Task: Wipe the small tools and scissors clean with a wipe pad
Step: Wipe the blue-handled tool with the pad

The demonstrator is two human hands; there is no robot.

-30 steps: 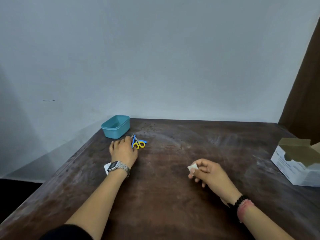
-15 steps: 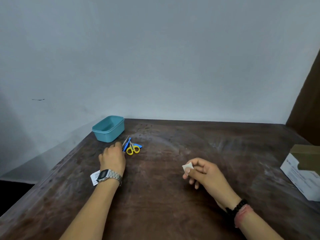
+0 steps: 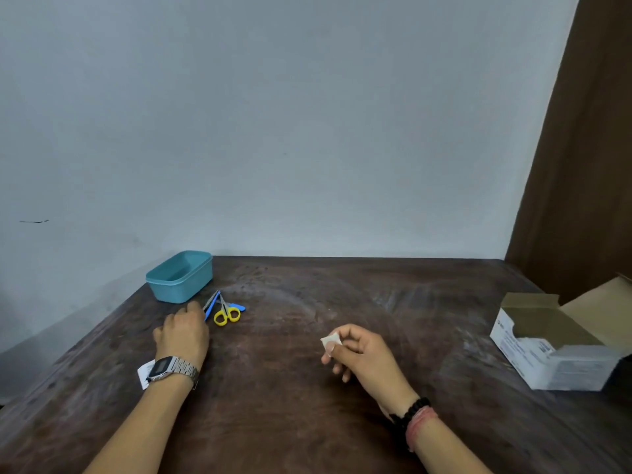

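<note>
Small scissors (image 3: 226, 313) with yellow handles lie on the dark wooden table (image 3: 290, 388), in a little pile with blue-handled small tools (image 3: 212, 304). My left hand (image 3: 183, 333) rests palm down just left of the pile, fingertips close to the tools; whether they touch is unclear. It holds nothing. To the right, above the table's middle, my right hand (image 3: 359, 354) pinches a small white wipe pad (image 3: 331, 341) between thumb and fingers.
A teal plastic tub (image 3: 179, 277) stands at the back left, behind the tools. An open white cardboard box (image 3: 561, 347) sits at the right edge. A torn white wrapper (image 3: 143, 372) lies under my left wrist. A brown curtain hangs at the far right.
My left hand has drawn back a little from the tool pile, leaving the tools and scissors uncovered. The right hand keeps the wipe pad. The camera view shifted.
</note>
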